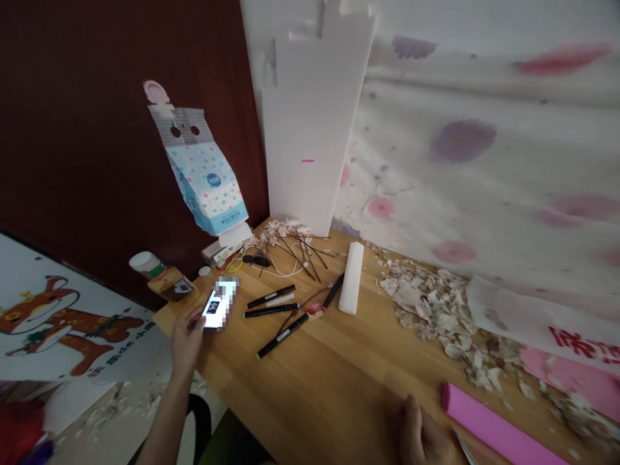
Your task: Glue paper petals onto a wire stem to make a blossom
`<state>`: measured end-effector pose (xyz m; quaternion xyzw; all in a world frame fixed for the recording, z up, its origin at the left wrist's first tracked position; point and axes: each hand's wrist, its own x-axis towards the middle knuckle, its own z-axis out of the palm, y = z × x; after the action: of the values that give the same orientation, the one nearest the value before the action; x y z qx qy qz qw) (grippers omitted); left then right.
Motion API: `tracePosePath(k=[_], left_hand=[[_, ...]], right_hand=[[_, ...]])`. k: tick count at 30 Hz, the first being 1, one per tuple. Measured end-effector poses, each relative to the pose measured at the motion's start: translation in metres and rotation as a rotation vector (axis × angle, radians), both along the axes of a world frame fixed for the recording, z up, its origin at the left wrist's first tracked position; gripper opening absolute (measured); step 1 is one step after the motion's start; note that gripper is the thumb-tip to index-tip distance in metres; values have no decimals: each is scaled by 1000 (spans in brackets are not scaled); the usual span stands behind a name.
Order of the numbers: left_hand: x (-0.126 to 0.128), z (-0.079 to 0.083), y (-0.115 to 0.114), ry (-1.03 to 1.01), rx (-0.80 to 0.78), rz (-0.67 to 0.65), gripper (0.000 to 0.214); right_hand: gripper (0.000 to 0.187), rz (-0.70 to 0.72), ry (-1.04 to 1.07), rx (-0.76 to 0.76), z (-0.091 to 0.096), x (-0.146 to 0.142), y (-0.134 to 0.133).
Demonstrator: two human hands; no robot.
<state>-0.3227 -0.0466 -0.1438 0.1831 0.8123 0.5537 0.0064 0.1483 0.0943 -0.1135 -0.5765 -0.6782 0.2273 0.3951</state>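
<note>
At the table's left edge my left hand is closed around the lower edge of a smartphone, whose screen is lit and partly blurred out. Near the front edge, my right hand rests with its fingers curled in; whatever may be inside them is hidden. Just right of it shows a thin metal blade, cut off by the frame, beside a pink roll. Between the hands lie several black markers and a small red flower-like piece on a dark stem.
A white roll lies mid-table. Dried petals are heaped along the wall. Stems with pale blossoms lie before a white foam board. A capped bottle stands at the left edge, below a hanging tissue pack.
</note>
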Motion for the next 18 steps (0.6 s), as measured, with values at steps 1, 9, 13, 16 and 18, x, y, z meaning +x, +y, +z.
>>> tracePosePath(k=[1, 9, 13, 16, 18], left_hand=[[-1, -1, 0, -10, 10, -8, 36], [4, -1, 0, -18, 21, -7, 36], [7, -1, 0, 8, 2, 21, 36], [9, -3, 1, 32, -9, 39, 37], [9, -4, 2, 43, -12, 45, 36]], right_hand=[[79, 1, 2, -2, 1, 0, 0], [76, -1, 25, -9, 7, -4, -2], [78, -7, 32, -7, 6, -5, -1], [78, -35, 41, -10, 7, -7, -2], [76, -51, 52, -9, 8, -9, -4]])
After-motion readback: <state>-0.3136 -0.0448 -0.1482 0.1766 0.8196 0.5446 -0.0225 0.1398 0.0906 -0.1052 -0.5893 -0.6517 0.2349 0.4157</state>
